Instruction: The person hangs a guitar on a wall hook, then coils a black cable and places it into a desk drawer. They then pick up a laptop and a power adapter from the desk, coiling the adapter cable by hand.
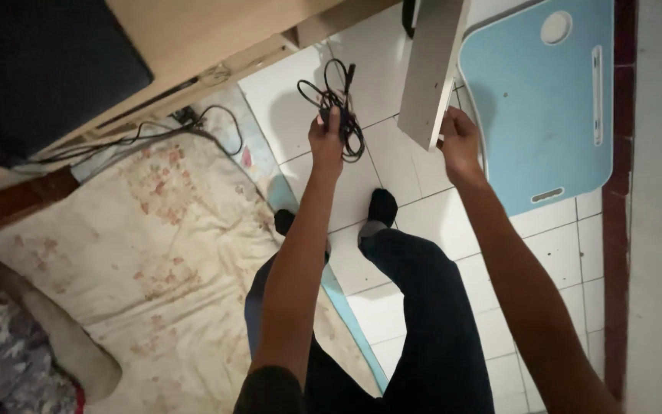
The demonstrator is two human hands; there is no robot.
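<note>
A home bedroom: floral mattress (139,238) on tiled floor (545,261).

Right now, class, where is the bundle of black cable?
In the head view, the bundle of black cable hangs from the raised left hand, above the white tiled floor, left of the pale board.

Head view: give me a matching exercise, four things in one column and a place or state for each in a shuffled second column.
Things:
1. black cable bundle
2. white board
3. light blue tabletop
4. floral mattress

Places or states:
A. lying flat on the tiled floor by the wall
B. gripped at its lower end by the right hand
C. spread on the floor at the person's left
D. dangling in loops from the left hand

Pairs: 1-D, 2-B, 3-A, 4-C
</note>
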